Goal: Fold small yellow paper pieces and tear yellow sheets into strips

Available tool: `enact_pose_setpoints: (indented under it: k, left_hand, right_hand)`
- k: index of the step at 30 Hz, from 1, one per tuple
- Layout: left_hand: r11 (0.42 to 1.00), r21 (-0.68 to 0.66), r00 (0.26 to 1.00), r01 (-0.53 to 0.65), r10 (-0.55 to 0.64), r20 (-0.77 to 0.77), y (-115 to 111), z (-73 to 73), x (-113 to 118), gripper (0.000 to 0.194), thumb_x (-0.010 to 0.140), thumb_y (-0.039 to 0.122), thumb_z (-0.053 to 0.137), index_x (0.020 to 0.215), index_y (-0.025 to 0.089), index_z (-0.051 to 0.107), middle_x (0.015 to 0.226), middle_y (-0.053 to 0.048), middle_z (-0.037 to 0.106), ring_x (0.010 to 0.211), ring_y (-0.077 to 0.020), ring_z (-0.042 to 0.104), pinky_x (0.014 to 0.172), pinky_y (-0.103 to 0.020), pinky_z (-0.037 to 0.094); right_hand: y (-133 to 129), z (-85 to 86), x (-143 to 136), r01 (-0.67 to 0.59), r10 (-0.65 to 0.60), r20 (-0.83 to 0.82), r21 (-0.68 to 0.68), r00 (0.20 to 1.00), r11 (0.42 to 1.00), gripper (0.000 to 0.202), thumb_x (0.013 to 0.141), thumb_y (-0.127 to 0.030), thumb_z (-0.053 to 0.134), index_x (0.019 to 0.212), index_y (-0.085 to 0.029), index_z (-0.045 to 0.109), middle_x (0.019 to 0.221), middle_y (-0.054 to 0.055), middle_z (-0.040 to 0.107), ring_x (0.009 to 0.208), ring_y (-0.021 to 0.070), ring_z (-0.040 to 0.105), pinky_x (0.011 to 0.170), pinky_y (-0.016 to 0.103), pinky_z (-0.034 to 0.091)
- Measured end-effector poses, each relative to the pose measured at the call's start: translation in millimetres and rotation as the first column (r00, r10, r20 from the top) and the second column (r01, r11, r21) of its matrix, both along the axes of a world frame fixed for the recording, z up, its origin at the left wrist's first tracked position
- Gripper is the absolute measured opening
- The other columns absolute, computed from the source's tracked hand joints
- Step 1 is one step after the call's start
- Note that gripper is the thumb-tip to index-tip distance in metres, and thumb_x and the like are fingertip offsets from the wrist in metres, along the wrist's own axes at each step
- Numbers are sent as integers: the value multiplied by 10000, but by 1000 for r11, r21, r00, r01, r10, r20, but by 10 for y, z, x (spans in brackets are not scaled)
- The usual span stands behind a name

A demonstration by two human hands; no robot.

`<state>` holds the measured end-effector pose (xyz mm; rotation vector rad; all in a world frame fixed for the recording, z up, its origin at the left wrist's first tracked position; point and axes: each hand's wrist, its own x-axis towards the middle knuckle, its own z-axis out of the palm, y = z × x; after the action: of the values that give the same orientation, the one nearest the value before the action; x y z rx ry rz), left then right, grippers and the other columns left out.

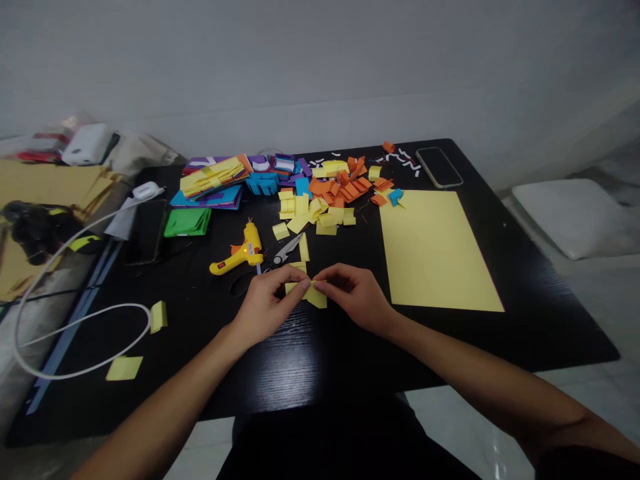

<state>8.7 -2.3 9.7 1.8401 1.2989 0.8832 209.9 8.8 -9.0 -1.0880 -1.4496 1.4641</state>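
Thumb and forefinger of the left hand [270,301] and of the right hand [357,298] pinch a yellow slip [317,300] between them, tips nearly meeting, in front of the middle of the table's near edge; whether it touches the top, I cannot tell. A fold could come out skewed if one pinch slid against the other. The scissors [287,249] lie just beyond the left hand, so a careless reach might knock them or the glue gun [244,253] beside them. The folded pieces [345,190] towards the far edge look light enough for a sleeve to scatter, and a tug on the cable [117,307] at the left edge could drag others. The table [540,327] is black and glossy; a yellow sheet [440,257] lies towards its right edge, a phone [439,167] by the far right corner. Behind stands a grey wall [320,67]
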Motion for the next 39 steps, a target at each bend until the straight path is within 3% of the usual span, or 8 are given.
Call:
enact_pose_setpoints:
  k: [7, 13, 19, 26, 39]
  left_hand:
    - [999, 43, 1000, 19, -20, 12, -5, -50, -21, 123, 962, 271, 643, 938, 190, 732, 866, -19, 767, 772, -147, 699, 712, -247, 530]
    - [999, 43, 1000, 11, -10, -8, 0, -75, -23, 122, 957, 280, 652, 932, 187, 726, 859, -23, 761, 770, -148, 695, 675, -241, 517]
    - [996, 78, 999, 40, -42, 13, -11, -62, -20, 98, 961, 273, 663, 948, 189, 712, 890, -20, 757, 801, -142, 695, 740, -246, 529]
    - [998, 54, 999, -18, 16, 38, -4, -27, -24, 92, 944, 251, 668, 891, 182, 700, 833, -8, 724, 772, -135, 670, 733, -239, 518]
    - [998, 46, 997, 47, -50, 65, -4, -67, -36, 105, 962, 260, 662, 911, 183, 712, 846, -5, 726, 772, -125, 662, 719, -227, 515]
  right_hand:
    - [18, -12, 11, -26, 26, 23, -3, 999, 1000, 244, 856, -447, 769, 893, -206, 761, 847, 29, 757, 785, 179, 694, 742, 314, 561]
    - [3, -1, 7, -9, 8, 15, 21, 1000, 1000, 226, 854, -439, 775, 880, -214, 764, 853, 32, 760, 788, 187, 694, 742, 325, 552]
    - [-14, -7, 12, -7, 5, 42, 56, 999, 998, 208, 874, -419, 760, 898, -212, 762, 847, 34, 759, 759, 185, 691, 707, 317, 542]
    - [9, 27, 21, 12, -11, -2, 35, 1000, 999, 143, 873, -342, 751, 877, -200, 735, 840, 22, 742, 762, 163, 680, 714, 290, 546]
    - [-5, 38, 23, -22, 18, 49, 93, 999, 995, 169, 922, -346, 682, 876, -191, 730, 785, 10, 692, 688, 139, 606, 629, 264, 473]
